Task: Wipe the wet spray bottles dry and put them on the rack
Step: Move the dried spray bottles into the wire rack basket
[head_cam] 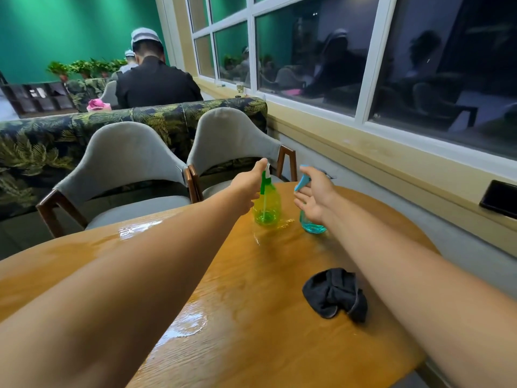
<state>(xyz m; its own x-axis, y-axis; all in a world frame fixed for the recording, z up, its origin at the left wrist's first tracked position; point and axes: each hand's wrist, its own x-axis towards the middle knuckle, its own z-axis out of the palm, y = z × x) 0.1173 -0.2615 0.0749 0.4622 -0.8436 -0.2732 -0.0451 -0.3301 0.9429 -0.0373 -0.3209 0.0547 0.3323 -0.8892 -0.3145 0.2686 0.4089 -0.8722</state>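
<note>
Both bottles stand upright at the far side of the wet bench [251,289], near each other but apart. The left hand [247,184] is against the neck of the green bottle [268,203]. Its fingers are hidden behind the hand, so I cannot tell whether they grip. The right hand [316,194] is spread, fingers straight, covering the neck of the blue bottle [312,226]. A crumpled black cloth [335,295] lies nearer, just beside the right forearm.
</note>
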